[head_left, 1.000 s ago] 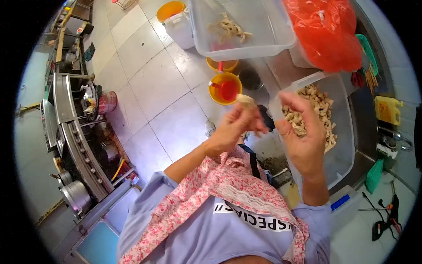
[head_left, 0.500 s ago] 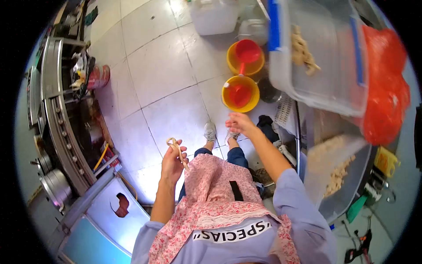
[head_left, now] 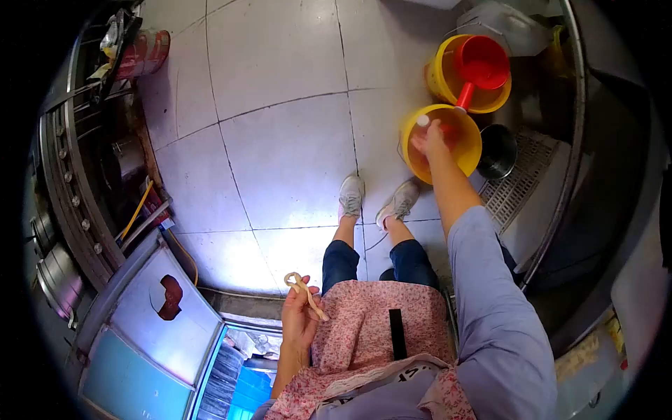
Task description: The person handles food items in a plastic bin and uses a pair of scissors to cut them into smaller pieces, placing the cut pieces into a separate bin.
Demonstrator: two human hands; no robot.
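Observation:
My left hand (head_left: pixel 299 318) is closed around a pale, twisted strip (head_left: pixel 306 294) with a loop at its upper end, in front of the pink floral apron. My right hand (head_left: pixel 432 140) reaches into the nearer yellow bucket (head_left: pixel 467 157). Something red shows inside that bucket, and a small white round piece (head_left: pixel 423 120) is beside the fingers. The fingertips are partly blurred, so what they hold is unclear. Behind it, a red dipper (head_left: pixel 481 63) lies across the farther yellow bucket (head_left: pixel 437 80), its handle pointing toward the nearer one.
A dark metal bowl (head_left: pixel 498 152) and a perforated rack (head_left: pixel 521 178) stand right of the buckets. A translucent container (head_left: pixel 514 28) is behind them. Metal equipment (head_left: pixel 77 196) lines the left side, above a cabinet panel (head_left: pixel 150 301).
My right hand has moved forward and down into the nearer bucket. The view has shifted lower, and the large clear bin and red bag are out of sight. My left hand still holds the strip.

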